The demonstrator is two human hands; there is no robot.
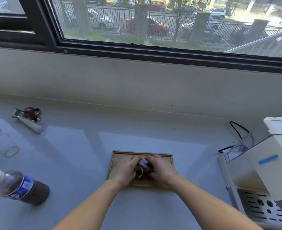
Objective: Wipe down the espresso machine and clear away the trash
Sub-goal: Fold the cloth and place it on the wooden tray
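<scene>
A crumpled, coffee-stained paper wad point(143, 166) sits on a small wooden tray point(167, 159) in the middle of the counter. My left hand point(125, 170) and my right hand point(161, 169) press in on it from both sides, fingers curled around it. The white espresso machine point(261, 173) stands at the right edge, with its slotted drip tray point(261, 208) facing me and a strip of blue tape on its side.
A portafilter point(27, 119) with a white handle lies at the far left beside a brown tamper. A plastic bottle point(17, 186) of dark liquid stands front left. A clear glass point(2, 145) is faintly visible left. A black cable point(238, 131) loops behind the machine.
</scene>
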